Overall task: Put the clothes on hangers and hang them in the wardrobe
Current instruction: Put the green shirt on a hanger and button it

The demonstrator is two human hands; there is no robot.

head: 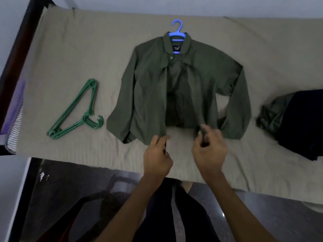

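- Shirt point(148, 88), olive green, lay spread flat on the bed point(70, 49), collar toward the far side, front open down the middle, its sleeves folded in along both sides.
- Blue hanger point(177, 29) was already inside the shoulders; only its hook and a bit of the bar showed above and within the collar.
- Left hand point(157, 154) pinched the near corner of the left front panel at the hem; the right hand point(208, 151) had its fingers curled round the near edge of the right panel. That hand was blurred, so the exact hold was hard to read.
- Green hangers point(76, 109), a small nested stack, sat well to the left of the shirt on the bed sheet.
- Dark clothes point(297, 123) waited in a pile at the right edge of the bed.
- Wardrobe was nowhere in sight from where the person stood.
- By my reckoning the step in hand was drawing the two fronts together to close or tidy the shirt on its hanger.
- To do it well: pull both panels evenly toward the middle so the hem edges meet level, keep the cloth flat against the bed, and avoid tugging toward the near side, which could drag the shoulders off the hanger.
- A fastening near the collar would likely hold the shirt best once lifted.
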